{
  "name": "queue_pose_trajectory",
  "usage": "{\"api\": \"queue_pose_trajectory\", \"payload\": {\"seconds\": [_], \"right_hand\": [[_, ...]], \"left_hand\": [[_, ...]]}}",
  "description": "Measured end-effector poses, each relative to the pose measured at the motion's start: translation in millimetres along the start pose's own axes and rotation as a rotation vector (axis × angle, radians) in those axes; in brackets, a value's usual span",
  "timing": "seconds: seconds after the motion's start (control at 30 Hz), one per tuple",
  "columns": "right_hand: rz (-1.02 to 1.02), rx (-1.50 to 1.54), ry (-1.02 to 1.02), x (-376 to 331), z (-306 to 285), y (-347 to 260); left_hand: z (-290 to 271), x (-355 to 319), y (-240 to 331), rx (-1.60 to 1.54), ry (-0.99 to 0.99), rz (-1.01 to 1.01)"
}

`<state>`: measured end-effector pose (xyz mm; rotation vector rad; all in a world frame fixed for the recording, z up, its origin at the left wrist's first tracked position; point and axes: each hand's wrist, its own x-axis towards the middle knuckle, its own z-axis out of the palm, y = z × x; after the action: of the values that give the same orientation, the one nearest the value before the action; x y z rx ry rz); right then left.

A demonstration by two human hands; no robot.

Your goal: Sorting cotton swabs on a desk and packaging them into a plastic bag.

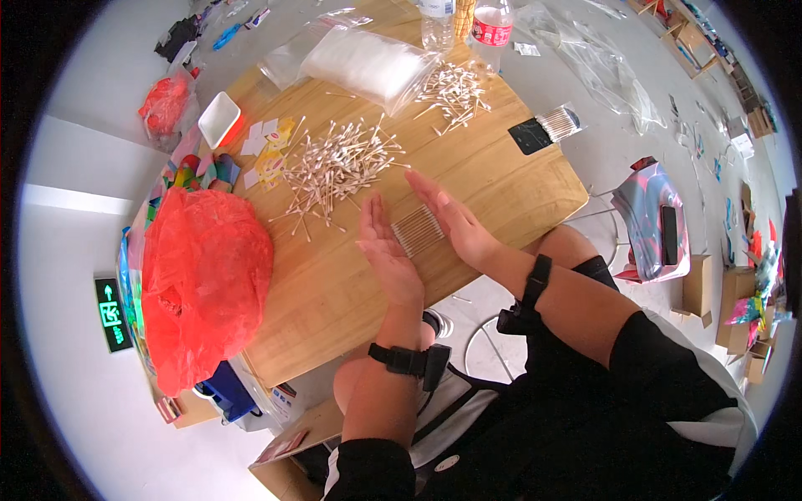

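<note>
My left hand (387, 250) and my right hand (451, 215) stand on edge on the wooden table (501, 179), palms facing, fingers straight. Between them lies a neat row of cotton swabs (418, 230), squared up side by side; both palms press against its ends. Just beyond my fingertips spreads a loose heap of cotton swabs (338, 167). A second, smaller scatter of swabs (454, 93) lies farther back.
A big red plastic bag (205, 280) bulges at the table's left end. A clear bag with white filling (368, 63), two plastic bottles (489, 29), a white tray (219, 118), small paper packets (269, 146) and a packed swab bundle (558, 123) lie around. Floor clutter sits to the right.
</note>
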<state>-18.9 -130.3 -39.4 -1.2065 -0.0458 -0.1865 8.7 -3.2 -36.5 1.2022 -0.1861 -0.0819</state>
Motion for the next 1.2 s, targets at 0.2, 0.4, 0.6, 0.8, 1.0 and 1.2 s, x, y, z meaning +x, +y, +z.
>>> {"api": "queue_pose_trajectory", "payload": {"seconds": [0.2,0.4,0.6,0.8,1.0,1.2], "right_hand": [[-0.009,0.011,0.021,0.7,-3.1,-7.8],[-0.058,-0.638,0.192,-15.1,-33.3,-53.2],[-0.003,-1.448,-0.152,-46.3,-36.1,-73.3],[-0.042,-1.531,-0.378,-61.1,-20.5,-73.6],[-0.092,-1.523,-0.425,-65.3,-24.3,-66.2],[-0.141,-1.577,-0.472,-70.2,-22.5,-54.0]], "left_hand": [[-4.5,2.6,2.5,-0.108,0.016,0.058],[7.6,-7.8,40.2,1.453,-0.483,0.372],[-3.6,-12.9,14.9,1.39,-0.43,0.322],[-5.8,-14.0,12.3,1.462,-0.464,0.355],[-3.1,-13.8,12.6,1.507,-0.46,0.384],[-3.1,-14.2,12.0,1.53,-0.45,0.403]]}}
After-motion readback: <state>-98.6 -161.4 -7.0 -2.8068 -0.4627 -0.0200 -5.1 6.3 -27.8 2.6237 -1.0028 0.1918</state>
